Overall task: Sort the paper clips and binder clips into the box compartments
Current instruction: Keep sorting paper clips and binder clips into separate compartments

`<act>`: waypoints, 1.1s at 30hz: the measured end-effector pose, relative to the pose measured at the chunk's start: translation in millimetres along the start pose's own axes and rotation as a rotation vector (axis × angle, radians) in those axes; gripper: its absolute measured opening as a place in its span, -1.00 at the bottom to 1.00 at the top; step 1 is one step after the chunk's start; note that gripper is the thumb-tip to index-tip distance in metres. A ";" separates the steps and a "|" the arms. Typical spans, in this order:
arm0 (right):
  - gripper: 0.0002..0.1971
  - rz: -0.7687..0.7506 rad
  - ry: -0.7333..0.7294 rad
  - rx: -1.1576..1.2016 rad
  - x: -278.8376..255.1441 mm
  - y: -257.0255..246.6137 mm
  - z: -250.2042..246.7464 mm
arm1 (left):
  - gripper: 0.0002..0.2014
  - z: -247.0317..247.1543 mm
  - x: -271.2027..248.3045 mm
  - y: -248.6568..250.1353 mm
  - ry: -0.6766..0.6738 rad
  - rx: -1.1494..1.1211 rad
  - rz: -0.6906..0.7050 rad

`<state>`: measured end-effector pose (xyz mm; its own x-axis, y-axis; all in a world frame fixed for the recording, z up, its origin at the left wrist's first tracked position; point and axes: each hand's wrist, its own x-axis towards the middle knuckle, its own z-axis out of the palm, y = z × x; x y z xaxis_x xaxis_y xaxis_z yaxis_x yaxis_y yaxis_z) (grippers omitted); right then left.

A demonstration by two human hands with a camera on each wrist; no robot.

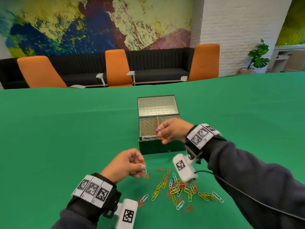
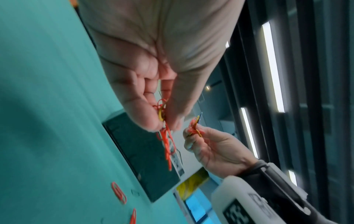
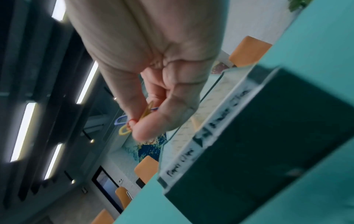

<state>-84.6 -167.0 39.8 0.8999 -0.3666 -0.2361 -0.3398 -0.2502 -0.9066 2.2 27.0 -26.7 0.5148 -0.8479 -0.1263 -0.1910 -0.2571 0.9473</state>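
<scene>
Two hands each pinching paper clips (image 1: 143,168), right hand (image 1: 173,129) over box (image 1: 158,147)

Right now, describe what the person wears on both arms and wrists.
Both arms are in dark grey sleeves. Each wrist carries a black strap topped by a white band of square black-and-white markers: left band, right band. A white camera block with one such marker hangs under each wrist: left, right. A black cable runs from the right one along the sleeve.

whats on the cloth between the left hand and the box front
In the head view, only bare green cloth lies between the left hand and the box. The loose clips lie to the right, nearer the person.
</scene>
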 end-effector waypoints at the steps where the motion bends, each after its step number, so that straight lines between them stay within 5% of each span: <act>1: -0.91 0.005 0.026 0.025 6.4 -7.7 1.6 | -0.79 -3.6 -2.1 -3.2 0.034 -0.046 -0.007; 4: -0.94 0.012 0.155 0.056 24.9 -24.8 7.1 | -0.79 -11.9 -7.3 -10.4 0.097 -0.147 -0.018; 7: -0.74 -0.027 0.218 0.063 34.7 -32.8 8.9 | -0.81 -16.2 -11.4 -11.8 0.131 -0.180 -0.019; 12: -0.66 -0.118 0.148 0.090 18.0 -30.9 3.3 | -0.81 -17.7 -10.0 -6.4 0.164 -0.171 -0.011; 18: -0.82 -0.199 0.107 -0.026 -15.4 -2.1 -12.3 | -0.81 -13.5 13.9 30.5 0.188 -0.042 0.080; 27: -0.79 -0.090 -0.052 -0.246 -56.6 50.8 -23.9 | -0.88 -13.6 99.5 88.4 0.347 0.362 0.062; 33: -0.71 -0.022 -0.126 -0.495 -55.6 60.8 -16.5 | -0.87 -18.7 98.6 79.8 0.329 0.477 0.139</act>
<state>-159.8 -176.6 3.6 0.9239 -0.2535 -0.2866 -0.3817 -0.6623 -0.6447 53.4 -68.5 42.0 0.6756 -0.7199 0.1591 -0.5900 -0.3985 0.7022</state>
